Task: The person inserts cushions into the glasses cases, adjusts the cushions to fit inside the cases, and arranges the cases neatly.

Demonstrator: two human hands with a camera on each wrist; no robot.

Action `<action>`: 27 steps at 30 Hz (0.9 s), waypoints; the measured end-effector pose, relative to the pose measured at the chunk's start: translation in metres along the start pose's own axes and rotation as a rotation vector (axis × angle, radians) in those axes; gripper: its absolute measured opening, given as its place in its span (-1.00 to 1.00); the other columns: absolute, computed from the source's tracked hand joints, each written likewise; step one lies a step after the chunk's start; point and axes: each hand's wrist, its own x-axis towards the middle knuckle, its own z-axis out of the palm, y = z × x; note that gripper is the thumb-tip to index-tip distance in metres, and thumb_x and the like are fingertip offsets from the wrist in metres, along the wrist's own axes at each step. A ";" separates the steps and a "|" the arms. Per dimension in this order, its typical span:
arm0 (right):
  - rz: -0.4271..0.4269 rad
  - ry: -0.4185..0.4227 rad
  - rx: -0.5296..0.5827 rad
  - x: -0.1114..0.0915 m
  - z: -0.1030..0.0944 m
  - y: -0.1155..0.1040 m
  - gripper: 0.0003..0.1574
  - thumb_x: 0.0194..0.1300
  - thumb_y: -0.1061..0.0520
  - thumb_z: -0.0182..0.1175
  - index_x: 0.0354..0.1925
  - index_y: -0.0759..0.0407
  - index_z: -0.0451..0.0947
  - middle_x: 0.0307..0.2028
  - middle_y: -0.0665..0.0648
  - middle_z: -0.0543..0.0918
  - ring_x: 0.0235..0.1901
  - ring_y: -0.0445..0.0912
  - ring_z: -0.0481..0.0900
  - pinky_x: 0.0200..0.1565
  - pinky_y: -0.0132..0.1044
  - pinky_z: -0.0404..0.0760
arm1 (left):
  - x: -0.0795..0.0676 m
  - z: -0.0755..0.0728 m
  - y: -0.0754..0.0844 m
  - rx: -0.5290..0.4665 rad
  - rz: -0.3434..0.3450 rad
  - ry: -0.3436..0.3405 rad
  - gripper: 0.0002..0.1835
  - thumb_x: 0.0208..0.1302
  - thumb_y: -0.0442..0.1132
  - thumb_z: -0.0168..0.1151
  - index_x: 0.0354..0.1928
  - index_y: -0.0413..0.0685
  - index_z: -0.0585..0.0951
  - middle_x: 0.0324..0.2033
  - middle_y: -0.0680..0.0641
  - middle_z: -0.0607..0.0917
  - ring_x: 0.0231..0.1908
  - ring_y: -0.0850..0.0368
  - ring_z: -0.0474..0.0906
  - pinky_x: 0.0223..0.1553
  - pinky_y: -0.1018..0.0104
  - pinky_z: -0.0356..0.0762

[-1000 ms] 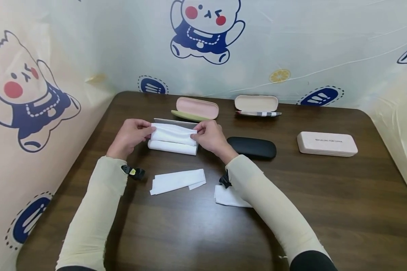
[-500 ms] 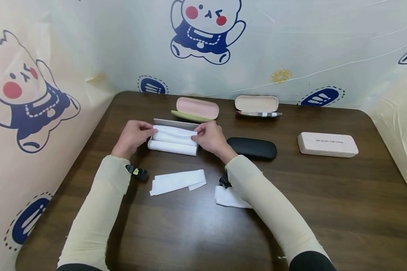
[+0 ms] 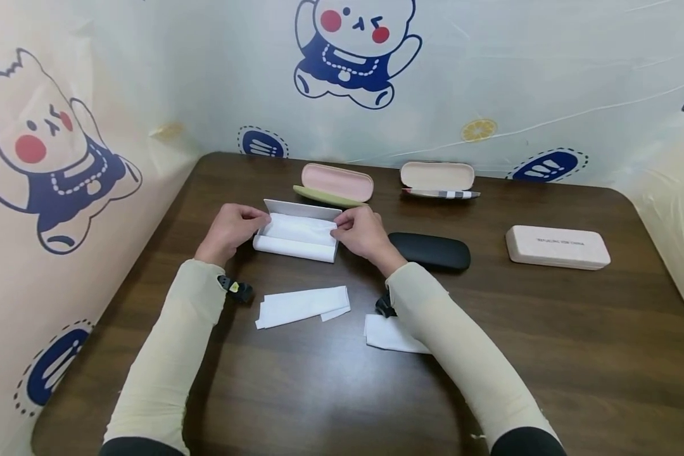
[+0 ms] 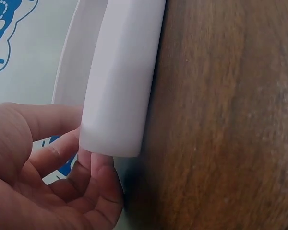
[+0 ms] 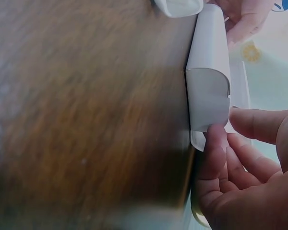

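A white glasses case (image 3: 295,249) stands with its lid (image 3: 302,208) raised. Inside it lies a folded white cloth (image 3: 303,229). At the left end of the case, my left hand (image 3: 232,229) pinches the cloth's edge. My right hand (image 3: 363,233) pinches the opposite edge. From the left wrist view, the left fingers (image 4: 101,177) curl beside the case's end (image 4: 110,139), and the case wall hides the cloth. The right wrist view shows the right thumb (image 5: 249,125) at the rim and a fingertip against the end of the case (image 5: 209,98).
Two more folded cloths (image 3: 302,306) (image 3: 392,334) lie nearer on the table (image 3: 319,399). Behind stand an open green and pink case (image 3: 337,182) and an open case with a checked edge (image 3: 437,176). A black case (image 3: 430,251) and a pale pink case (image 3: 558,246) are to the right.
The cloth has gone down from above the case into it, and more of the raised lid shows behind. Both hands stay at the two ends. The view has shifted slightly.
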 end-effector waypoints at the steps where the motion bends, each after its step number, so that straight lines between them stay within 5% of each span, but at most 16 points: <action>1: 0.003 0.001 0.003 -0.001 -0.001 0.001 -0.78 0.24 0.17 0.41 -0.14 0.23 0.75 -0.32 0.08 0.75 -0.27 -0.12 0.68 -0.15 -0.27 0.61 | 0.000 0.000 0.000 -0.008 0.001 -0.003 -0.64 0.48 -0.13 0.20 0.14 -0.23 0.64 0.17 -0.26 0.53 0.10 -0.18 0.36 0.19 -0.07 0.38; 5: 0.010 0.004 0.028 -0.003 -0.005 0.004 -0.74 0.25 0.16 0.41 -0.10 0.24 0.73 -0.29 0.08 0.75 -0.26 -0.12 0.68 -0.16 -0.27 0.62 | -0.003 -0.003 0.001 -0.052 -0.002 -0.006 -0.53 0.44 -0.09 0.25 0.28 -0.18 0.52 0.13 -0.26 0.50 0.06 -0.18 0.39 0.13 -0.03 0.42; 10: 0.022 0.014 0.046 -0.012 -0.011 0.006 -0.65 0.25 0.17 0.40 0.00 0.24 0.67 -0.31 0.05 0.77 -0.18 -0.07 0.69 -0.10 -0.20 0.61 | -0.009 -0.010 0.000 -0.033 0.028 -0.039 -0.09 0.25 0.01 0.45 0.53 -0.01 0.20 0.02 -0.27 0.51 -0.02 -0.17 0.45 0.03 0.02 0.46; 15: 0.000 -0.059 0.010 -0.019 -0.010 0.004 -0.08 0.17 0.08 0.48 0.41 0.17 0.32 -0.39 -0.02 0.76 -0.11 -0.06 0.67 0.05 -0.14 0.54 | -0.011 -0.013 -0.003 0.039 0.093 -0.128 0.22 -0.01 -0.11 0.65 0.60 0.23 0.02 0.08 -0.29 0.48 0.04 -0.20 0.41 0.09 -0.08 0.43; 19: -0.031 -0.129 -0.088 -0.021 -0.003 0.000 0.29 0.02 -0.04 0.59 0.53 0.08 0.07 -0.44 -0.04 0.72 -0.36 -0.15 0.69 -0.14 -0.17 0.61 | -0.009 -0.010 -0.003 0.080 0.103 -0.154 0.24 -0.09 -0.18 0.69 0.58 0.33 0.07 0.10 -0.29 0.45 0.07 -0.23 0.37 0.11 -0.16 0.39; 27: -0.025 -0.108 -0.156 -0.020 0.001 -0.006 0.24 -0.07 0.00 0.65 0.43 0.09 0.16 -0.48 -0.03 0.68 -0.43 -0.18 0.65 -0.20 -0.20 0.59 | -0.009 -0.007 -0.002 0.070 0.078 -0.133 0.15 -0.06 -0.22 0.67 0.54 0.30 0.17 0.13 -0.27 0.44 0.09 -0.25 0.37 0.16 -0.24 0.36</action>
